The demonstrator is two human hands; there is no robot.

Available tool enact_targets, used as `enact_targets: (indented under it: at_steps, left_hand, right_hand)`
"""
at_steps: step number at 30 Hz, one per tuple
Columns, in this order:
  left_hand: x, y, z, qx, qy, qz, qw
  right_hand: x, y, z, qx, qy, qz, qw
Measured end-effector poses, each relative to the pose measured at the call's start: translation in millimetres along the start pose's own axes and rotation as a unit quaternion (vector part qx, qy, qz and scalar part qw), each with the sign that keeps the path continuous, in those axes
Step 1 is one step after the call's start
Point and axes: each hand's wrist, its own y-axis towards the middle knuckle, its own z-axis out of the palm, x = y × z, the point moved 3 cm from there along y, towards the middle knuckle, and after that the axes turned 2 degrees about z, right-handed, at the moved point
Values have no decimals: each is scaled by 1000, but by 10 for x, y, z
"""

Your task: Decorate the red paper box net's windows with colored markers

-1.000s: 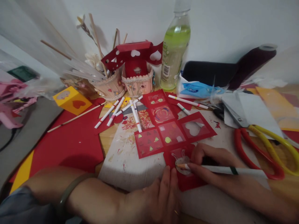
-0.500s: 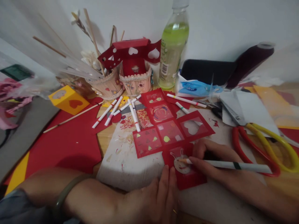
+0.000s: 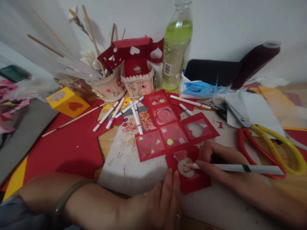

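Observation:
A cross-shaped red paper cut-out (image 3: 165,148) with clear, decorated windows lies in front of me. Its nearest window holds a pale rabbit-head drawing (image 3: 188,172). Pinched in my right hand (image 3: 216,163) is a white marker (image 3: 261,169) with a dark green band, its tip at the rabbit's face. My left hand (image 3: 158,199) lies flat with fingers stretched out, fingertips at the near left edge of the red paper; it grips nothing. Several white markers (image 3: 136,118) lie beyond the cut-out's left side.
Scissors (image 3: 266,143) with red and yellow handles lie at right. A green drink bottle (image 3: 176,51), a tissue pack (image 3: 201,88) and two decorated baskets (image 3: 137,83) stand at the back. A yellow paper box (image 3: 69,103) and red paper (image 3: 67,147) are at left.
The view has shifted slightly, so things sit a little further left. The marker's tip has moved slightly across the rabbit drawing. My left hand stays resting at the paper.

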Motion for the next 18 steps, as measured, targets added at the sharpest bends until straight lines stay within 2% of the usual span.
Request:
enact_targets:
  at_steps: [2, 5, 9, 13, 18]
  left_hand:
    - [4, 2, -4, 0, -2, -1, 1000]
    - [22, 14, -14, -2, 3, -2, 1000]
    - [44, 32, -28, 3, 8, -4, 1000]
    - [39, 29, -33, 5, 5, -4, 1000]
    - [26, 15, -38, 18, 1, 4, 1000]
  right_hand:
    - [9, 3, -1, -3, 3, -3, 1000]
    - [25, 4, 15, 25, 3, -9, 1000]
    - [27, -1, -3, 0, -3, 5, 1000]
    - [28, -9, 14, 31, 6, -1, 1000]
    - [17, 5, 17, 14, 8, 12, 1000]
